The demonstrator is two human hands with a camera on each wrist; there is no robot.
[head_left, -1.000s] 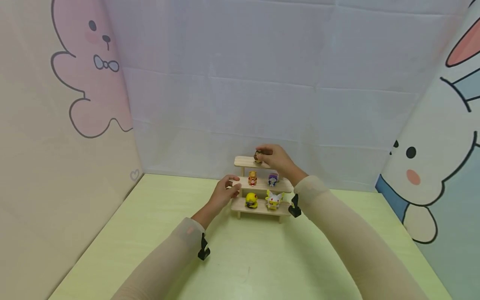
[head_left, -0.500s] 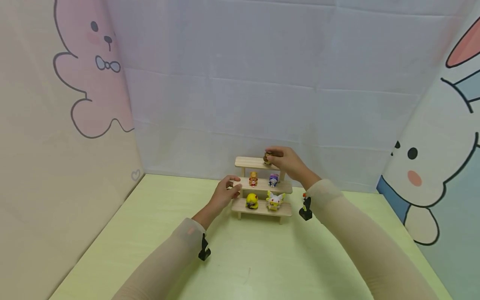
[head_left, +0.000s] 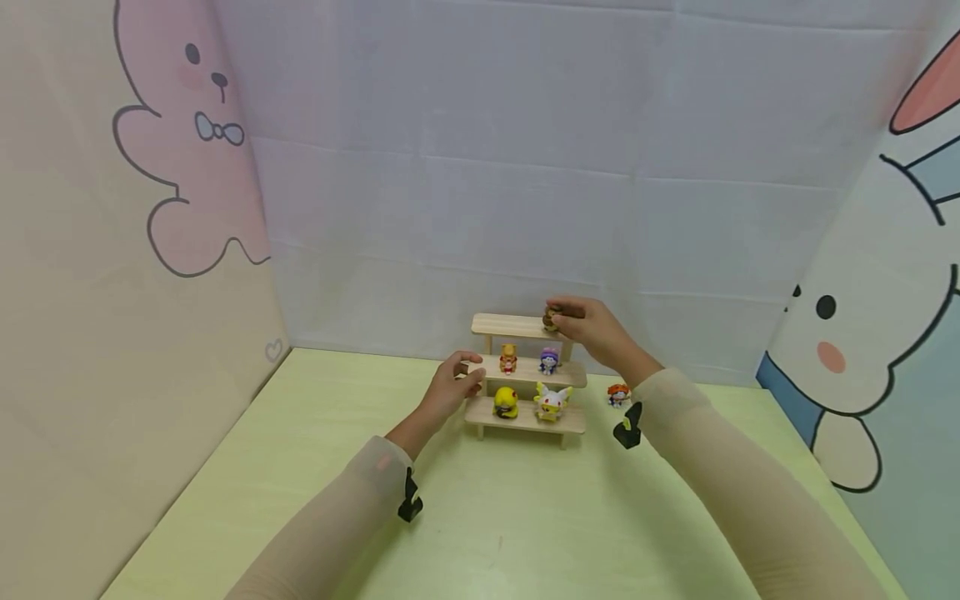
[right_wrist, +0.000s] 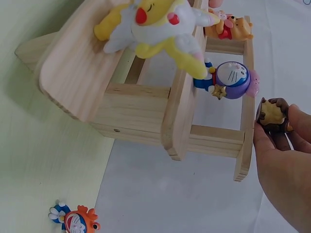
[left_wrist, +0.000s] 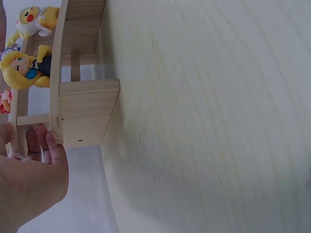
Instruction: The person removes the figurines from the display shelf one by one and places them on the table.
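Note:
A three-tier wooden display shelf (head_left: pixel 506 323) stands near the back wall. My left hand (head_left: pixel 450 387) grips the left end of its middle tier, fingers wrapped around the board in the left wrist view. At the right end of the top tier, my right hand (head_left: pixel 596 329) pinches a small brown figurine (right_wrist: pixel 272 115) between thumb and fingers, its base right at the board. The middle tier holds an orange-and-red bear figurine (head_left: pixel 508 358) and a purple-hooded cat figurine (head_left: pixel 549 361). On the bottom tier sit a yellow-haired figurine (left_wrist: pixel 19 70) and a white-and-yellow figurine (head_left: pixel 551 402).
An orange-and-blue figurine (head_left: pixel 618 395) lies on the pale green table (head_left: pixel 480 508), right of the shelf and close to my right wrist. A pale cloth wall (head_left: pixel 450 208) rises behind, with cartoon-printed panels on both sides.
My right hand has moved right along the top tier with the brown figurine, from near its middle to its right end. The orange-and-blue figurine has come into view. The left hand has stayed put.

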